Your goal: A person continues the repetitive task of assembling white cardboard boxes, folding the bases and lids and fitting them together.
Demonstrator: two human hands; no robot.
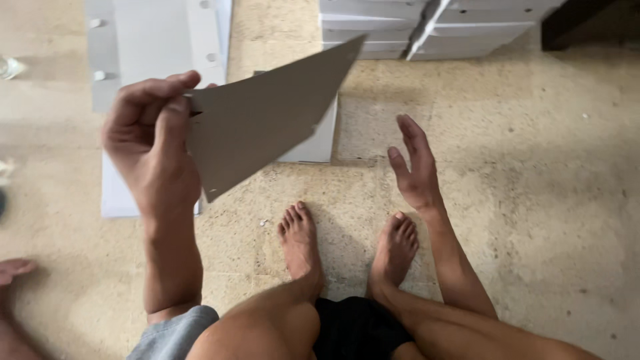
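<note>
A speckled beige stone floor (533, 200) bears stacked white boxes (427, 27) and flat white sheets (153, 40).

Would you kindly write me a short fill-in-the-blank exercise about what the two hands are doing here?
1. The left hand holds a grey cardboard sheet by its ____ edge.
2. The right hand is open and holds ____.
3. White flat boxes are stacked on the ____.
4. The person's feet are ____.

Missing words: left; nothing; floor; bare

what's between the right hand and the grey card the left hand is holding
In the head view, nothing: the open right hand is apart from the grey card pinched by the left hand; only bare speckled floor shows.
</note>
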